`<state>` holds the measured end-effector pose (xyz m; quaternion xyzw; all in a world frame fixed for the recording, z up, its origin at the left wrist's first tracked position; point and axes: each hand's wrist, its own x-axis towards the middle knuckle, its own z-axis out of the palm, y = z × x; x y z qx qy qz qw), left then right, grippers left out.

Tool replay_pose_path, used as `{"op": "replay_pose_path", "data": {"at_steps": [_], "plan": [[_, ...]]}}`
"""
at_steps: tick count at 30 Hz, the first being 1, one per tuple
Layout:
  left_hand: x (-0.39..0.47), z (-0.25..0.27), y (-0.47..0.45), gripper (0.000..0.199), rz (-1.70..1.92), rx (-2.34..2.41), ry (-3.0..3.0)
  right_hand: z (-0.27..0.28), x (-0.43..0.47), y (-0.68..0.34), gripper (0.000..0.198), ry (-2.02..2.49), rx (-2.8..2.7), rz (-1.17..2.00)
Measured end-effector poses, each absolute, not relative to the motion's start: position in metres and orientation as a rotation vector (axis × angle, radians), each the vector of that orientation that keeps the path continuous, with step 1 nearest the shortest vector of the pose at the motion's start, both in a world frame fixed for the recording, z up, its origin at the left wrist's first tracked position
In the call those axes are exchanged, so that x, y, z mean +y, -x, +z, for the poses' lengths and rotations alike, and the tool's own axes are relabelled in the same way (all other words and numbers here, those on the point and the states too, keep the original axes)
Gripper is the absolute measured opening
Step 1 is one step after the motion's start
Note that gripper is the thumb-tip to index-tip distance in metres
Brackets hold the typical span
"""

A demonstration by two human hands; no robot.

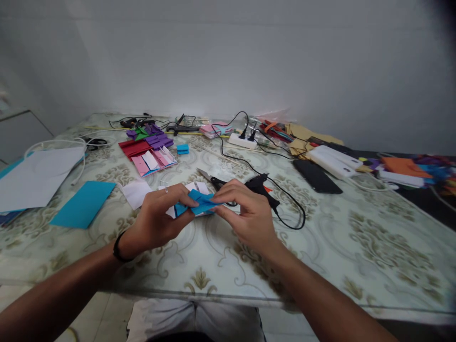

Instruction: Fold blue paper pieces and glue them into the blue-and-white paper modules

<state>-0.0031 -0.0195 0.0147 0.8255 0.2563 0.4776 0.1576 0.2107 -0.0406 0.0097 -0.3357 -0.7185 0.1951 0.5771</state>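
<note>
A small folded piece of blue paper [201, 202] is held between my two hands, above the near middle of the table. My left hand [162, 211] pinches its left side between thumb and fingers. On the other side, my right hand [245, 211] grips the right end the same way, its fingers covering part of the fold. White paper pieces [197, 188] lie just behind the blue paper. Scissors [213, 179] with black handles rest behind my right hand, partly hidden by it. Close to that hand lies a black glue gun [262, 187] with its cord.
A blue sheet [84, 204] and large white sheets [39, 175] lie at left. Folded red, pink and purple papers [151, 152] sit behind my hands. Farther back is a white power strip [242, 141] with plugged cords. A black phone [316, 175] and colored papers [406, 167] are at right.
</note>
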Motion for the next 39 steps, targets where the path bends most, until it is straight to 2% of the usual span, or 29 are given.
{"op": "replay_pose_path", "data": {"at_steps": [7, 13, 18, 27, 32, 39], "plan": [[-0.017, 0.008, -0.001, 0.03, 1.44, 0.867, -2.22, 0.005, -0.036, -0.212, 0.01, 0.942, -1.601, 0.64], [-0.014, 0.012, 0.0, 0.054, 1.215, 0.838, -2.042, 0.003, -0.035, -0.214, 0.012, 0.959, -1.641, 0.605], [-0.012, 0.015, -0.002, 0.045, 1.124, 0.835, -1.811, 0.003, -0.034, -0.214, 0.017, 1.048, -1.654, 0.704], [-0.006, 0.015, -0.006, 0.047, 0.928, 0.8, -1.555, 0.002, -0.028, -0.218, 0.028, 1.114, -1.694, 0.955], [-0.003, 0.013, -0.002, 0.044, 0.819, 0.765, -1.516, 0.002, -0.027, -0.221, 0.034, 1.104, -1.649, 0.973], [-0.004, 0.014, -0.003, 0.063, 0.812, 0.731, -1.499, 0.002, -0.028, -0.218, 0.025, 1.058, -1.562, 0.994]]}}
